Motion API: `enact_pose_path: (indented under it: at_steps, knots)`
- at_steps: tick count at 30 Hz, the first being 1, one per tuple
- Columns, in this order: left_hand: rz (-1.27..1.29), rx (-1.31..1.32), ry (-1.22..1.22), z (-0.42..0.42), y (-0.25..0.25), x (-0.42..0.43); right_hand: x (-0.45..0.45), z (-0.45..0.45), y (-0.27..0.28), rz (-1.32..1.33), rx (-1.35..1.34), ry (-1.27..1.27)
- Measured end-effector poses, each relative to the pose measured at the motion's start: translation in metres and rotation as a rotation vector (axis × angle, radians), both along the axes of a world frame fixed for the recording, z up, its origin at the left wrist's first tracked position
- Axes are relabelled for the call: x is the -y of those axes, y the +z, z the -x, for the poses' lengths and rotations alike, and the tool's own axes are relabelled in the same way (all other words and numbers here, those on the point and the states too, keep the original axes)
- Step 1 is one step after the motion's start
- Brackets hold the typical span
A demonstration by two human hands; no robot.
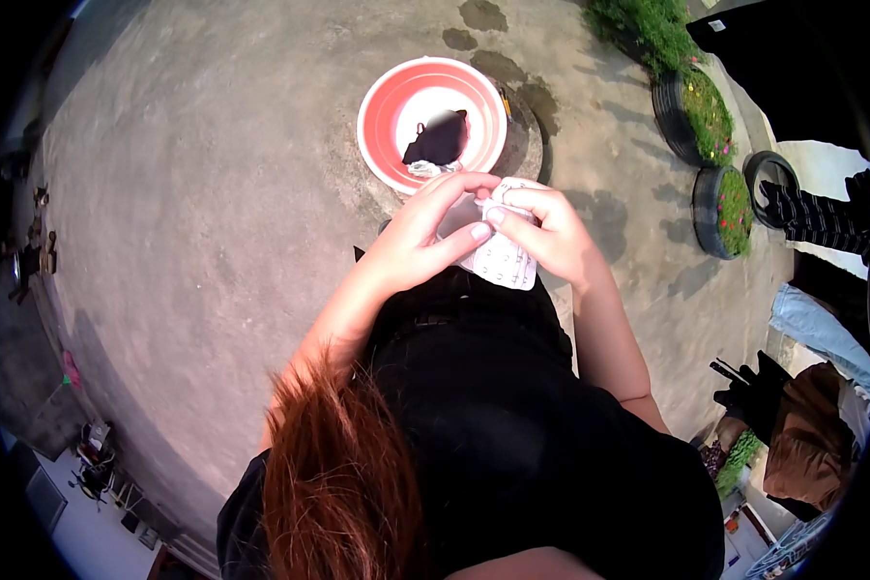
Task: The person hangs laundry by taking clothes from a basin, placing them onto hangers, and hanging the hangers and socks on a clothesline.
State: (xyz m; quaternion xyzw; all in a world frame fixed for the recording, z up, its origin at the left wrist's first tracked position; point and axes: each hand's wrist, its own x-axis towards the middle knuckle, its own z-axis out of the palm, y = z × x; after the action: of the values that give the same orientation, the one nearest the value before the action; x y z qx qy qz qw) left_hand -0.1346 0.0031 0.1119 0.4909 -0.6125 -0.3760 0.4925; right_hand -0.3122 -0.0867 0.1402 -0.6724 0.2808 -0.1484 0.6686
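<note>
Both my hands hold a white patterned cloth (pixel 505 259) in front of my waist. My left hand (pixel 430 230) pinches its left side between thumb and fingers. On the right side, my right hand (pixel 549 228) grips the cloth near its top, the thumb close to my left fingertips. The lower part of the cloth hangs below my fingers. Just beyond my hands stands a pink basin (pixel 382 126) with a white bottom. A dark cloth (pixel 439 140) and a small whitish cloth (pixel 429 168) lie in it.
The basin rests on a round stone-like base (pixel 525 145) on concrete ground (pixel 213 193). Wet patches show behind it. Planters (pixel 713 208) with grass and flowers stand at the right. Dark clothes, jeans (pixel 822 324) and a brown garment (pixel 810 435) hang along the right edge.
</note>
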Motion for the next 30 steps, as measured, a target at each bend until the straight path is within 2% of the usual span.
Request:
enact_pose_path:
  at_steps: [5, 8, 11, 14, 16, 18, 21, 24, 27, 30]
  knots:
    - [-0.246, -0.093, 0.106, 0.01, 0.004, -0.006, 0.006, 0.002, 0.008, 0.101, -0.086, 0.015]
    - [-0.401, -0.108, 0.06, 0.007, 0.006, -0.009, 0.011, 0.006, 0.007, 0.188, -0.038, 0.006]
    - [-0.331, -0.379, 0.165, 0.003, 0.009, -0.009, 0.025, 0.02, 0.018, 0.024, 0.004, -0.074]
    - [-0.352, -0.44, 0.228, -0.012, 0.011, -0.009, 0.034, 0.033, 0.023, 0.222, 0.059, -0.107]
    - [-0.332, -0.482, 0.229, -0.021, 0.011, -0.007, 0.036, 0.036, 0.031, 0.141, 0.08, -0.122]
    - [-0.32, -0.451, 0.266, -0.02, 0.018, -0.004, 0.039, 0.043, 0.039, 0.024, 0.06, -0.073]
    - [-0.357, -0.413, 0.232, -0.021, 0.027, -0.002, 0.022, 0.027, 0.07, 0.013, -0.024, -0.068]
    - [-0.379, -0.356, 0.198, -0.009, 0.04, -0.002, 0.011, 0.01, 0.067, 0.233, -0.018, -0.05]
    - [-0.405, -0.288, 0.134, 0.0, 0.049, -0.002, 0.001, -0.002, 0.069, 0.246, -0.009, -0.028]
    - [-0.363, -0.352, 0.129, 0.011, 0.058, -0.002, -0.001, -0.005, 0.053, 0.308, 0.017, 0.013]
